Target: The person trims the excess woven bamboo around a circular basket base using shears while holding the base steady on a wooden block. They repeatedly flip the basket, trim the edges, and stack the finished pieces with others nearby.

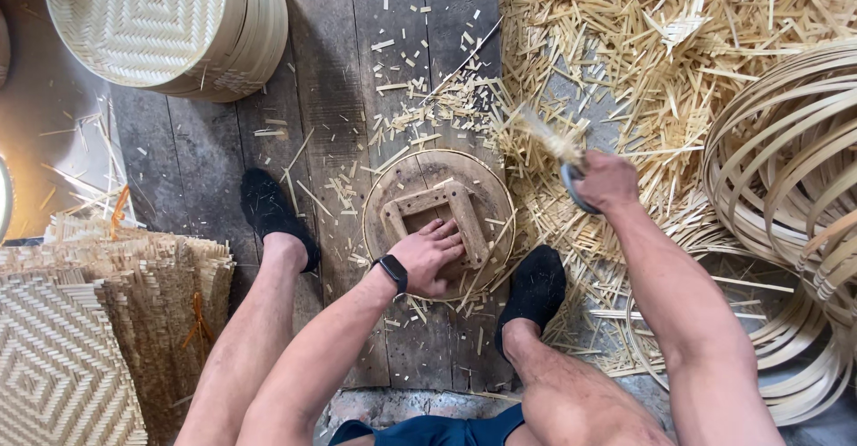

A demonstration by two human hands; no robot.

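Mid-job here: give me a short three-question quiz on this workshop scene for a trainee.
1. True or false: the left hand lies flat on the square wooden frame fixed to the round wooden board on the floor.
2. Multiple choice: what is in the grip of the right hand? A) a woven tray B) a blurred tool with a curved grey part C) a coiled hoop
3. Fill in: the stack of round woven bamboo trays sits at the upper ____ of the view.

Key: 1 true; 2 B; 3 left. The coiled pale bamboo hoops lie apart from both hands, at the right.
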